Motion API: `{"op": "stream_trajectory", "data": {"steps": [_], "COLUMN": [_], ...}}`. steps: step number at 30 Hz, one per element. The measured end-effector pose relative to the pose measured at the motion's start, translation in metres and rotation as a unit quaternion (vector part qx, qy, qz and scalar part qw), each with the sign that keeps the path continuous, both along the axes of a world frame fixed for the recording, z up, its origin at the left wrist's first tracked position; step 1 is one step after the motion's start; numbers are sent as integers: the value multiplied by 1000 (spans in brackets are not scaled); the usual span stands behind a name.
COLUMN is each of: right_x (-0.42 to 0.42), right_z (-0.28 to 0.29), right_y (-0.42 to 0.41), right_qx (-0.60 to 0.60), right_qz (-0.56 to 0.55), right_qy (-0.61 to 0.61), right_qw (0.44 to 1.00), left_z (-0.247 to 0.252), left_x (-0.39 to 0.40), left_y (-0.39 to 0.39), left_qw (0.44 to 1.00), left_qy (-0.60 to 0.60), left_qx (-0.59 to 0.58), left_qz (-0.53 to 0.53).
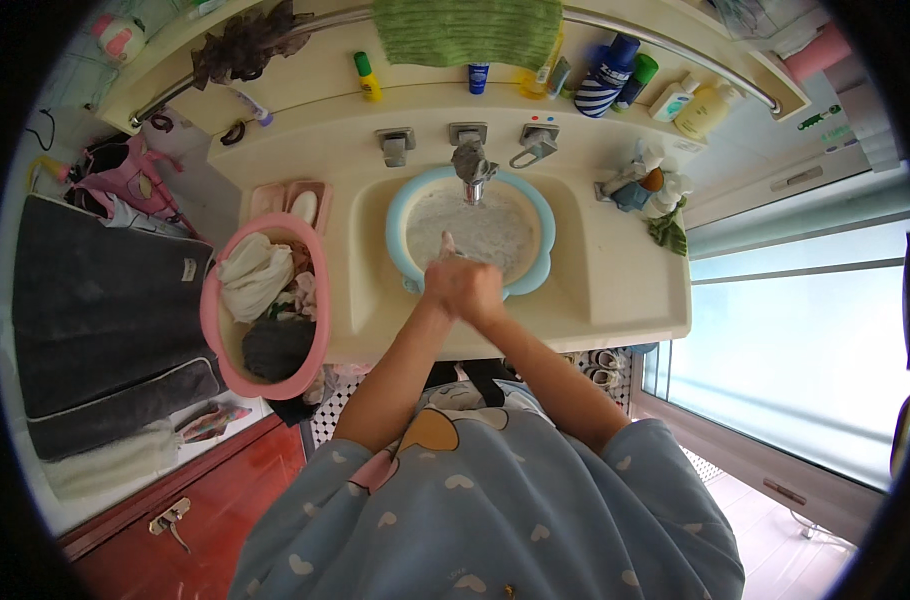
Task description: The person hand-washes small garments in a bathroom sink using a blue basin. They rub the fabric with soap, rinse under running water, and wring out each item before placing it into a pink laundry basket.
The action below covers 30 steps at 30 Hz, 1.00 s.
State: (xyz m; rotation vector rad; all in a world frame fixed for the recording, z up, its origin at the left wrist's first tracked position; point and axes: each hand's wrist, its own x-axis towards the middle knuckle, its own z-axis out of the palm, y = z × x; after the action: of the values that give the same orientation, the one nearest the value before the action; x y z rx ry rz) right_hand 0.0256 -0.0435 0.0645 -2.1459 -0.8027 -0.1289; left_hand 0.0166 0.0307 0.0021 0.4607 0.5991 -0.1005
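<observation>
My left hand (441, 283) and my right hand (476, 289) are pressed together over the near rim of a blue plastic basin (545, 259). One thumb points up towards the faucet; the other fingers are blurred or hidden, and I cannot tell whether anything lies between the palms. The basin stands in the sink (575, 300) and holds cloudy, sudsy water (492, 225). Above its far side hangs the metal faucet (473, 187), with a grey cloth-like wrap around its upper part. Left of the sink, a pink basin (321, 300) holds white, dark grey and other cloths.
A pink soap dish (266, 199) with a white bar of soap (303, 207) sits behind the pink basin. Bottles, including a blue striped can (607, 79), line the back ledge. A green towel (466, 34) hangs from the rail. Cups (635, 191) stand at the right.
</observation>
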Motion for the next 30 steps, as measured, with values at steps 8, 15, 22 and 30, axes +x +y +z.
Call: {"op": "stream_trajectory", "data": {"steps": [8, 15, 22, 30], "right_x": [-4, 17, 56, 41], "right_z": [-20, -46, -58, -96], "right_y": [-1, -8, -31, -60], "right_qx": [-53, -155, -255, -37], "right_qz": [7, -30, -53, 56], "right_qy": [-31, -63, -45, 433], "right_qw": [998, 986, 964, 899], "left_z": [-66, 1, 15, 2], "left_x": [4, 5, -6, -34], "left_y": [12, 0, 14, 44], "left_qw": [944, 994, 993, 930], "left_qy": [-21, 95, -13, 70], "left_qx": [323, 40, 31, 346], "left_qz": [-69, -33, -116, 99]}}
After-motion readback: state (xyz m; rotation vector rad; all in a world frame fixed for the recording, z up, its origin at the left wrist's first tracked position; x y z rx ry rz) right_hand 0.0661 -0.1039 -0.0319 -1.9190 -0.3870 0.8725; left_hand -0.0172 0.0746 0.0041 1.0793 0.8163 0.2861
